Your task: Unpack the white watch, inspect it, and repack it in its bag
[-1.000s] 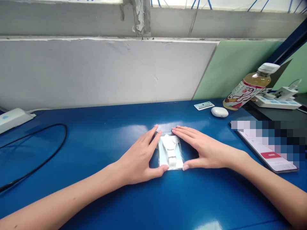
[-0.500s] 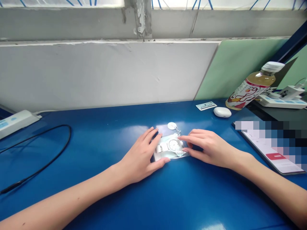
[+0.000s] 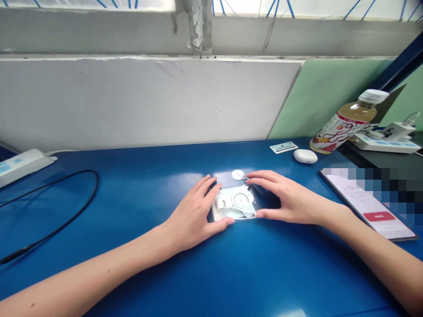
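A flat, clear plastic packet (image 3: 230, 212) lies on the blue table between my two hands. Inside it shows a white, camera-like piece with a round dial (image 3: 241, 201). From its top edge a short chain leads to a round white tag (image 3: 238, 175). My left hand (image 3: 196, 211) rests at the packet's left side, fingers spread, with fingertips on the upper left corner and thumb along the lower edge. At the right side is my right hand (image 3: 286, 196), thumb near the lower right corner and fingertips by the chain, the fingers well apart from the thumb.
A phone (image 3: 366, 202) with a lit, partly blurred screen lies at right. Behind it are a white earbud case (image 3: 305, 156), a small card (image 3: 283, 147) and a capped drink bottle (image 3: 343, 125). Power strips (image 3: 28, 166) sit at both sides; a black cable (image 3: 76, 218) loops at left.
My right hand's fingers have spread from the packet's right part, the fingertips moving up toward the chain, uncovering more of the packet. My left hand stays in place.
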`<action>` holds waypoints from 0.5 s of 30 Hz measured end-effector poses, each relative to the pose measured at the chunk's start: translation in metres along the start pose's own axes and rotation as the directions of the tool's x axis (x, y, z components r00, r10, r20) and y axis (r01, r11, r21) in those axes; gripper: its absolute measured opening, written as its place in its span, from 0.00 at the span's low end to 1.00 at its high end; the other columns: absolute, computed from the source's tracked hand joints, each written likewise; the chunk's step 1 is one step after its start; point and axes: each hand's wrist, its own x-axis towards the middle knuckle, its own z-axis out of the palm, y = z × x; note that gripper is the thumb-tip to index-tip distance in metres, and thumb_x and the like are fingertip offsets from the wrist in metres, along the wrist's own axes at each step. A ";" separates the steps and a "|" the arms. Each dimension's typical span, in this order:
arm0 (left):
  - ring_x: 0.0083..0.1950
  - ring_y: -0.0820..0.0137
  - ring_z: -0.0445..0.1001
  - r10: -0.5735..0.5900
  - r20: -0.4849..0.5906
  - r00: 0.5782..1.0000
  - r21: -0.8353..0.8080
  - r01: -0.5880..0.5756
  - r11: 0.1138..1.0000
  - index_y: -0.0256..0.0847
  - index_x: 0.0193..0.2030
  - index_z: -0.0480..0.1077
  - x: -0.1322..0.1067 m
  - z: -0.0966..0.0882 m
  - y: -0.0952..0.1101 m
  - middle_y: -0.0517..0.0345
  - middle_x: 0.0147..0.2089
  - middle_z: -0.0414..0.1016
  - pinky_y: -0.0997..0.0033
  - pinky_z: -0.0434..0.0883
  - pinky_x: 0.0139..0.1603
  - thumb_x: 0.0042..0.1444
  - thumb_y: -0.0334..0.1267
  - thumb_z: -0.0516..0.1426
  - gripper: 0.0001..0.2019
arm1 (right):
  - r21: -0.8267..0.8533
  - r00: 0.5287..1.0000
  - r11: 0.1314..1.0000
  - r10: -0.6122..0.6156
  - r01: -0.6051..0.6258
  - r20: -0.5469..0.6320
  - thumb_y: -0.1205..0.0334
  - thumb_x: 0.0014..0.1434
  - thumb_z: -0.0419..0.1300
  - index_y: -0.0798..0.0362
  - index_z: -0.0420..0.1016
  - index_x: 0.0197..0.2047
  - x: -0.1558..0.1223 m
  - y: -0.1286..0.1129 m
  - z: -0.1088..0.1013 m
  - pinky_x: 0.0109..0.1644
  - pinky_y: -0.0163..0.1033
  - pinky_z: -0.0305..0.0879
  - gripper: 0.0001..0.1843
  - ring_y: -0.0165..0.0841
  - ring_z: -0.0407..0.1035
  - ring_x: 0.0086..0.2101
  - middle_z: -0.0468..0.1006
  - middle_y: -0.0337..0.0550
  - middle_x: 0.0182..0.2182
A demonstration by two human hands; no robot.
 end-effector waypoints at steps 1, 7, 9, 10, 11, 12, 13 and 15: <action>0.75 0.45 0.52 -0.004 -0.005 1.000 -0.003 0.004 1.000 0.32 0.69 0.59 0.000 0.000 0.000 0.35 0.72 0.57 0.41 0.59 0.70 0.60 0.58 0.59 0.39 | 0.013 1.000 1.000 0.011 -0.011 0.005 0.44 0.59 0.64 0.53 0.67 0.63 0.000 0.000 0.000 0.62 0.55 0.67 0.34 0.50 0.64 0.62 0.68 0.58 0.64; 0.74 0.44 0.51 -0.021 0.001 1.000 -0.022 0.021 1.000 0.35 0.69 0.58 -0.001 -0.001 0.001 0.36 0.73 0.56 0.39 0.60 0.69 0.59 0.58 0.60 0.39 | 0.051 1.000 0.998 0.028 -0.028 0.005 0.44 0.58 0.65 0.53 0.67 0.63 -0.001 -0.001 0.000 0.62 0.56 0.68 0.35 0.51 0.64 0.62 0.66 0.59 0.65; 0.74 0.44 0.51 -0.014 0.006 1.000 -0.024 0.014 1.000 0.35 0.69 0.58 -0.001 -0.002 0.001 0.35 0.73 0.55 0.39 0.60 0.69 0.59 0.57 0.60 0.38 | 0.050 1.000 0.999 0.009 -0.010 0.009 0.46 0.59 0.64 0.53 0.65 0.64 -0.001 -0.002 0.001 0.62 0.56 0.67 0.35 0.50 0.63 0.63 0.64 0.60 0.66; 0.74 0.44 0.51 -0.009 0.007 1.000 -0.023 0.009 1.000 0.34 0.69 0.58 -0.001 -0.002 0.002 0.34 0.73 0.55 0.39 0.60 0.69 0.59 0.57 0.60 0.38 | 0.050 1.000 0.999 -0.001 0.001 0.010 0.47 0.60 0.64 0.54 0.64 0.65 -0.002 -0.002 0.001 0.63 0.57 0.67 0.35 0.50 0.63 0.63 0.64 0.60 0.66; 0.74 0.44 0.51 -0.004 0.009 1.000 -0.023 0.004 1.000 0.33 0.69 0.59 0.000 -0.002 0.002 0.33 0.73 0.55 0.38 0.60 0.69 0.59 0.56 0.60 0.38 | 0.051 1.000 0.999 -0.010 0.009 0.009 0.48 0.60 0.63 0.53 0.63 0.66 -0.002 -0.002 0.002 0.62 0.57 0.67 0.35 0.50 0.63 0.63 0.64 0.60 0.66; 0.74 0.43 0.51 0.000 0.009 1.000 -0.024 0.000 1.000 0.33 0.69 0.59 0.000 -0.002 0.002 0.33 0.72 0.56 0.38 0.60 0.69 0.59 0.56 0.60 0.38 | 0.053 1.000 0.998 -0.017 0.016 0.005 0.49 0.60 0.63 0.53 0.62 0.67 -0.002 -0.002 0.002 0.62 0.57 0.67 0.35 0.51 0.63 0.63 0.64 0.60 0.66; 0.74 0.43 0.51 -0.001 0.007 1.000 -0.026 0.001 1.000 0.33 0.69 0.59 0.000 -0.002 0.002 0.33 0.72 0.56 0.38 0.59 0.69 0.59 0.56 0.60 0.38 | 0.053 1.000 0.998 -0.021 0.021 -0.001 0.50 0.60 0.64 0.52 0.62 0.67 -0.002 -0.002 0.003 0.62 0.58 0.67 0.36 0.51 0.63 0.63 0.64 0.60 0.66; 0.74 0.43 0.51 -0.007 0.005 1.000 -0.027 0.007 1.000 0.34 0.69 0.60 0.001 -0.002 0.002 0.34 0.72 0.57 0.38 0.60 0.69 0.59 0.56 0.60 0.37 | 0.048 1.000 0.998 -0.028 0.028 -0.008 0.50 0.60 0.64 0.51 0.62 0.68 -0.003 -0.001 0.003 0.62 0.58 0.67 0.36 0.51 0.63 0.63 0.64 0.60 0.66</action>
